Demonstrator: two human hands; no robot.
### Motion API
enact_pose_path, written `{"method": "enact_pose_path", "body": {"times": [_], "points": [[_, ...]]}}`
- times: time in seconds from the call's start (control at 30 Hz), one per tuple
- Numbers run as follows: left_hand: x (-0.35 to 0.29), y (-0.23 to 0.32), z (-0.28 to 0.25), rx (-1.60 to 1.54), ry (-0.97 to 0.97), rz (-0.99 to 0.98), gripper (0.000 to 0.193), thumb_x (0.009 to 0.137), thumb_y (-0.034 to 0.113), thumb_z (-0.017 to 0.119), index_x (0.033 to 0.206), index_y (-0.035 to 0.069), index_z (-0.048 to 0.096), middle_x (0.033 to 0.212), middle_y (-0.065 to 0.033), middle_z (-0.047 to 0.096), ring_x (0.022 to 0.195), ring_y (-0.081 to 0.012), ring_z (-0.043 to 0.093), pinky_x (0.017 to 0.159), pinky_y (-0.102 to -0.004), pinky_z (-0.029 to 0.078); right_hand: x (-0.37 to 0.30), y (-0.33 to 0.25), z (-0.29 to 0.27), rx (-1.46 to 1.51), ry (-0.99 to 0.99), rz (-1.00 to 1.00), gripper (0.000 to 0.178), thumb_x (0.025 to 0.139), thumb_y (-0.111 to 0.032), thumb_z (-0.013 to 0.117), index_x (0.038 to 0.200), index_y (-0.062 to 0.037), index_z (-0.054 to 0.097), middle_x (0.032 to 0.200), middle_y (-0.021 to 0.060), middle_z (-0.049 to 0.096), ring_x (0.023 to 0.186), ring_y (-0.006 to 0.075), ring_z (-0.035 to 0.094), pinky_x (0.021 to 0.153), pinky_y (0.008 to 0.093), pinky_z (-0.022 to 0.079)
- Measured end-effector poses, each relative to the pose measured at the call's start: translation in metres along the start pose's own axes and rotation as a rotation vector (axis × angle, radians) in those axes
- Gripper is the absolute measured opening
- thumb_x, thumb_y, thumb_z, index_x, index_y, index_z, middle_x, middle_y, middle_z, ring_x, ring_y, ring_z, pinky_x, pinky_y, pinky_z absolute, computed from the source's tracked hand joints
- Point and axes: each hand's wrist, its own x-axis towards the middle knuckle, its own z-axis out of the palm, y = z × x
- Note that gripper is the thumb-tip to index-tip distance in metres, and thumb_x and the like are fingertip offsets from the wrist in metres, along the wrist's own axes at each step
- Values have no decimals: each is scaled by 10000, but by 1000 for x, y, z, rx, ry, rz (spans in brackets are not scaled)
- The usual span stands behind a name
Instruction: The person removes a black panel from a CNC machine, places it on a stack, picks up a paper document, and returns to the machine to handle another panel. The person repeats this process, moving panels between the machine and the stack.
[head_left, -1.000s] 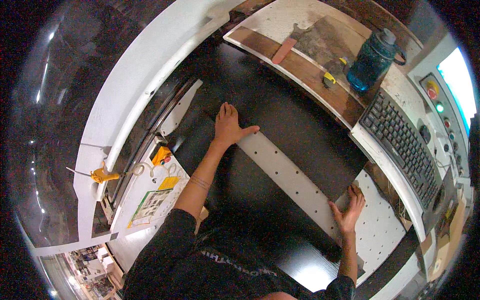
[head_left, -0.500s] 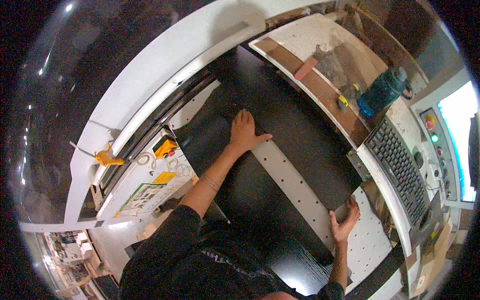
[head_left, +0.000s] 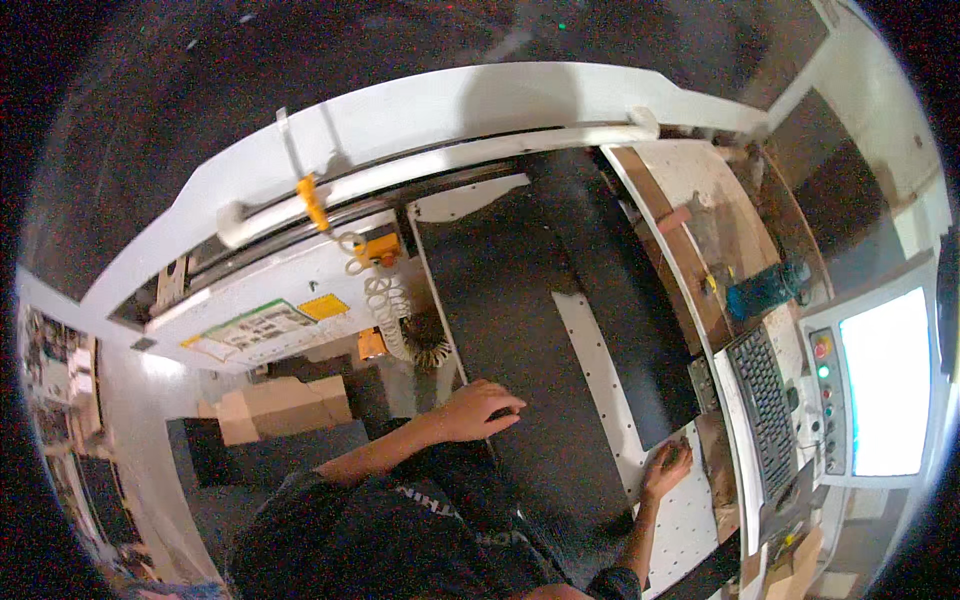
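Observation:
Two flat black panels lie side by side on a white table dotted with small holes: a left panel and a right panel, with a strip of the perforated table between them. My left hand is over the near left edge of the left panel, fingers loosely bent and thumb apart; whether it touches is unclear. Just off the near end of the right panel is my right hand, fingers loosely curled, thumb apart, with nothing I can make out in it.
On the right stand a keyboard, a lit screen and a control panel with buttons. Behind them lie a blue bottle and a red block. A yellow air gun with coiled hose hangs at left, above cardboard.
My left hand has left the far end of the strip between the panels and come back to the left panel's near left edge. My right hand's fingers have curled more. The view has turned.

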Motion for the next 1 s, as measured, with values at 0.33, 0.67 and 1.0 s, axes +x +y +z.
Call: {"method": "enact_pose_path", "body": {"times": [0.33,0.67,1.0], "points": [[-108,51,-57,-373,234,85,257,957,340,721,903,89,720,810,-62,691,774,-259,662,944,-421,517,-24,-44,-30,402,-124,395,419,1038,-275,608,1305,48,604,1215,174,660,1106,276,631,950,411,518],[-220,187,-144,-1151,616,1357,422,957,373,645,627,118,582,542,-28,561,463,-177,543,710,-530,602,-148,-171,-57,-78,80,-44,196,973,-107,651,1116,26,667,1224,248,647,1147,417,606,1009,499,471],[-294,194,-94,-646,1159,1840,395,977,485,619,909,99,576,769,-83,669,625,-268,609,782,-563,554,-137,-169,-51,170,54,5,99,919,-65,701,955,27,704,1164,238,681,1061,374,642,948,489,513]]}}
